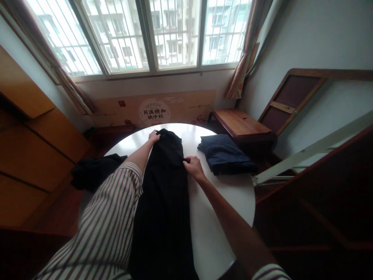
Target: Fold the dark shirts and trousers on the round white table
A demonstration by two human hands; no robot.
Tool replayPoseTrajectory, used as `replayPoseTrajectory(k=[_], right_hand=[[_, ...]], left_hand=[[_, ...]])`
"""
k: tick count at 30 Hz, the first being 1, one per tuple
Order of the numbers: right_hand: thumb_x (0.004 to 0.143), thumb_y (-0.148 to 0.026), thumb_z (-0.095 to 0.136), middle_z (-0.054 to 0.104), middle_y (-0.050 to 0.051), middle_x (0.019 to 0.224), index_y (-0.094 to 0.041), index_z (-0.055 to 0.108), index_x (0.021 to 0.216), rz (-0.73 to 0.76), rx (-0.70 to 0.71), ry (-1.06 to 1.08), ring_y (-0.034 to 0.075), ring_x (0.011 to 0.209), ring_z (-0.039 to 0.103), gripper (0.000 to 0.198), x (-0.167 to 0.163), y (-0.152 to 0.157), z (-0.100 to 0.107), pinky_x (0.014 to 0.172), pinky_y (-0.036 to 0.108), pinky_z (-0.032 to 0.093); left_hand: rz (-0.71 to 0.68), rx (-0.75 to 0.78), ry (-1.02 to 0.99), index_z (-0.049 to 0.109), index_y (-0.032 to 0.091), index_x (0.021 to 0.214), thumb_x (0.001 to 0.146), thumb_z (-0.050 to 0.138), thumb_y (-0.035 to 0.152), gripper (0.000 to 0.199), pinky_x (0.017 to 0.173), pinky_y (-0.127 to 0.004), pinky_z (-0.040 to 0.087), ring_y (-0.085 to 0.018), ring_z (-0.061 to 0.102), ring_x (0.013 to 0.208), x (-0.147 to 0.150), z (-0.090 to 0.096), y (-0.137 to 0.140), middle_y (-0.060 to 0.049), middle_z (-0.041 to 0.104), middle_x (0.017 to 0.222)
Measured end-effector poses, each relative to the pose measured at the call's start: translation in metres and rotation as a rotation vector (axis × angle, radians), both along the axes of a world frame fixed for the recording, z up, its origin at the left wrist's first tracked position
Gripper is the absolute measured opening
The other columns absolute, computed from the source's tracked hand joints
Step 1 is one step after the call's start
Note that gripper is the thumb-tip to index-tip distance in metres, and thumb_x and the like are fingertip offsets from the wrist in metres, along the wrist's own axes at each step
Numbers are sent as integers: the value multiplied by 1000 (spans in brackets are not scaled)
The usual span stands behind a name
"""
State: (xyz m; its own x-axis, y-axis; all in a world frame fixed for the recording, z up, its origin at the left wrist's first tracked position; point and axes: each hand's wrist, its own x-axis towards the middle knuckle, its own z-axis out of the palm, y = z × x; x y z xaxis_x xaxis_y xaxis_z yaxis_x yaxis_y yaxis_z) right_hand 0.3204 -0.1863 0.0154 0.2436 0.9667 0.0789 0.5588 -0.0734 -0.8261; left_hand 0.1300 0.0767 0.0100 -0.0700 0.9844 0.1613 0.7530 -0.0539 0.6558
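Note:
A pair of black trousers (166,186) lies lengthwise over the white round table (224,217), running from the far edge toward me. At its far left corner my left hand (154,136) is closed on the cloth. My right hand (194,167) pinches the right edge a little nearer to me. Right of the trousers rests a folded stack of dark navy clothing (227,153). Another heap of black clothing (99,171) sits at the table's left edge, partly behind my striped sleeve.
A wooden side table (240,121) stands beyond the table on the right, beside a leaning wooden frame (300,93). Wooden cabinets (37,155) line the left. A printed banner (175,107) runs below the barred window. A pale metal bar (314,149) slants in from the right.

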Motion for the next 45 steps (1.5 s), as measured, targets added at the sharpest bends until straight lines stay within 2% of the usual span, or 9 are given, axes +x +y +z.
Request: replayPoseTrajectory(k=[3, 8, 12, 19, 25, 29, 33, 39, 45], right_hand=[[83, -19, 61, 76, 9, 92, -14, 76, 89, -10, 26, 94, 20, 87, 70, 17, -1, 2, -4, 80, 26, 51], [83, -20, 58, 74, 7, 81, -10, 72, 89, -84, -15, 606, 16, 71, 69, 18, -13, 2, -17, 66, 25, 53], [79, -18, 63, 72, 6, 75, -9, 69, 97, -81, -80, 645, 16, 64, 68, 21, -17, -5, -22, 58, 24, 52], [76, -14, 65, 66, 2, 65, -12, 65, 68, 129, -197, 403, 13, 61, 61, 9, -15, -19, -11, 50, 19, 41], [84, -26, 64, 63, 2, 60, -13, 66, 75, 253, -333, 227, 15, 53, 59, 16, -8, -25, 3, 49, 23, 42], [82, -33, 69, 67, 8, 72, -13, 67, 87, 87, -49, -234, 20, 66, 64, 20, 2, -30, 11, 61, 27, 45], [86, -29, 64, 69, 9, 84, -14, 67, 94, 60, 169, -382, 19, 74, 64, 17, 6, -28, 12, 68, 27, 46], [87, -25, 60, 73, 9, 84, -14, 73, 90, 150, 181, -416, 19, 76, 67, 17, -3, 24, 33, 72, 26, 47], [86, -16, 56, 76, 7, 95, -14, 77, 93, 223, 136, -439, 19, 91, 68, 23, -36, 133, 59, 82, 23, 48]], left_hand=[[16, 8, -8, 64, 19, 110, 84, 62, 16, 26, 91, -31, 47, -24, 64, 107, 0, 4, 9, -11, 69, 115], [27, 78, -40, 60, 17, 119, 93, 48, 15, 29, 90, -27, 47, -18, 64, 103, 6, 17, 23, -10, 67, 119], [-5, 100, -34, 58, 14, 121, 94, 48, 16, 29, 89, -25, 47, -17, 64, 101, 13, 20, 25, -11, 68, 115], [-94, 150, 96, 59, 11, 120, 92, 50, 19, 31, 108, -39, 37, -29, 53, 124, 27, 19, 1, -19, 60, 126], [-141, 144, 206, 59, 13, 124, 90, 54, 20, 35, 110, -42, 36, -31, 50, 128, 26, 26, -26, -19, 52, 134], [-70, 7, 249, 61, 9, 121, 90, 56, 24, 34, 100, -38, 45, -31, 59, 118, -3, 27, -45, -21, 63, 123], [-67, -85, 265, 65, 9, 115, 92, 56, 35, 36, 90, -32, 49, -28, 66, 106, -36, 20, -87, -16, 72, 107], [-124, -86, 258, 73, 16, 102, 90, 61, 42, 31, 84, -27, 50, -23, 70, 93, -66, 1, -164, -9, 75, 93], [-21, -37, 215, 72, 20, 100, 92, 58, 48, 33, 79, -29, 50, -22, 70, 91, -65, -11, -188, -7, 75, 93]])
